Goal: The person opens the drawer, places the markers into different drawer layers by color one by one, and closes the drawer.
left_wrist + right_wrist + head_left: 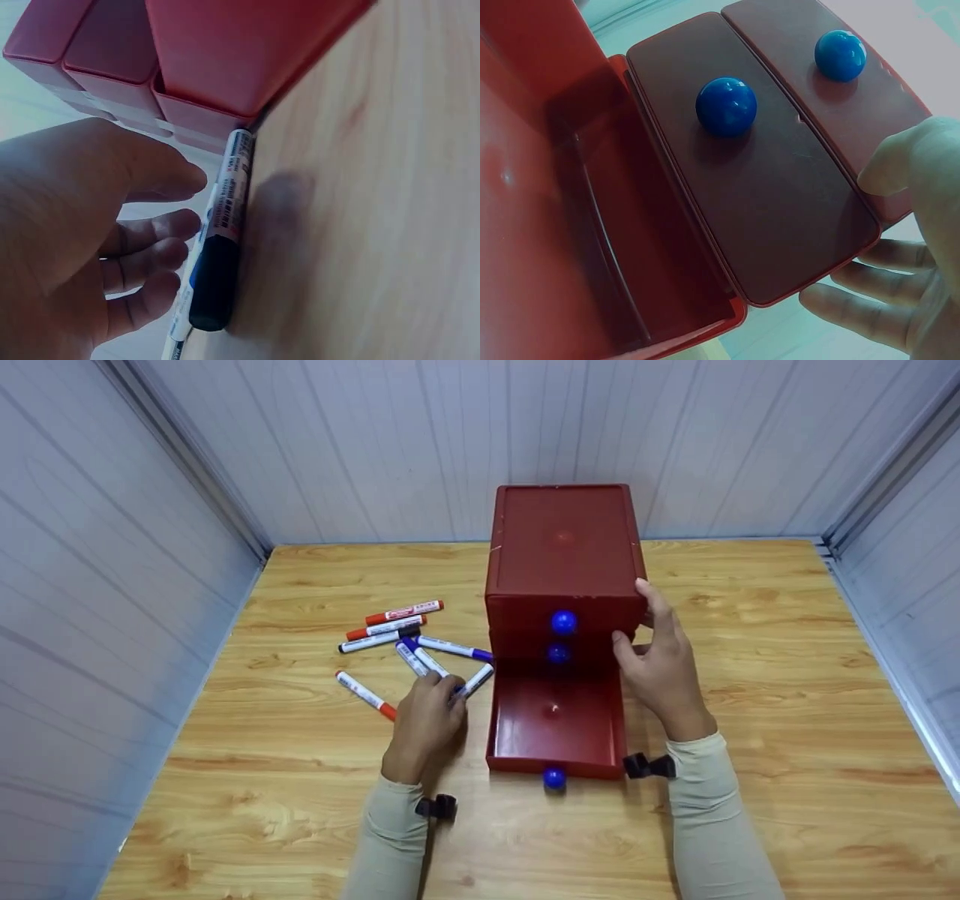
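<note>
A red plastic drawer box (566, 540) has blue ball knobs, and its bottom drawer (555, 720) is pulled out, bare inside. My right hand (664, 675) grips the box's right front corner, thumb on the front and fingers along the side. In the right wrist view, the thumb (889, 169) touches the top drawer front. Over the markers is my left hand (427, 720), fingers loosely bent and apart. Beside its fingertips lies a black-capped white marker (231, 202), its far end against the open drawer. The left hand holds nothing that I can see.
Left of the box lie several more markers with white barrels, among them a red one (405, 612), a blue-capped one (454, 648) and a lone red-capped one (364, 694). White panel walls (390, 450) border the wooden table (247, 780) at the back and sides.
</note>
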Tool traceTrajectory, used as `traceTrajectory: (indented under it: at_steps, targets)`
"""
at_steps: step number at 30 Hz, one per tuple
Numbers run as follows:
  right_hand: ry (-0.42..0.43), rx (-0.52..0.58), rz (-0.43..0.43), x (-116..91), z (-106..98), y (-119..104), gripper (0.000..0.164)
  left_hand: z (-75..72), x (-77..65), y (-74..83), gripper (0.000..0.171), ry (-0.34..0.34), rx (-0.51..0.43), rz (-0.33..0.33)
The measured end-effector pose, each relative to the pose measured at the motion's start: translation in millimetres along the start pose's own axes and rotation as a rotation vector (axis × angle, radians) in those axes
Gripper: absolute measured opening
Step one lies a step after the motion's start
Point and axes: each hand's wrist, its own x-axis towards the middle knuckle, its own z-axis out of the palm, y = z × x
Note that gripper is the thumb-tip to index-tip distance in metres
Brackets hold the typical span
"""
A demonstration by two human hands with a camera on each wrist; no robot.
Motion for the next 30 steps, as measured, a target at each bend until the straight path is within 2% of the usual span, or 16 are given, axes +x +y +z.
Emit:
traceTrajectory:
  at_steps: [8, 12, 22, 27, 30]
  targets:
    - [-0.002, 0.004, -0.021, 1, 1, 1, 0.072, 4.0, -2.4, -3.8, 0.021, -0.031, 0.010, -0.050]
    - [0.004, 0.002, -0.020, 1, 1, 1, 0.072, 7.0, -4.4, -5.4, 0.021, -0.022, -0.008, -0.058]
    - [0.000, -0.012, -0.012, -4, 0, 1, 0.071, 12.0, -8.5, -4.7, 0.020, -0.002, 0.004, -0.006]
    - [0.004, 0.001, -0.007, -2, 0, 1, 0.071, 13.1, -6.7, -5.7, 0.020, 0.057, 0.008, 0.031]
    - [0.002, 0.004, -0.004, -1, 1, 0, 0.072, 12.9, -5.8, -6.7, 0.020, 0.064, 0.010, 0.031]
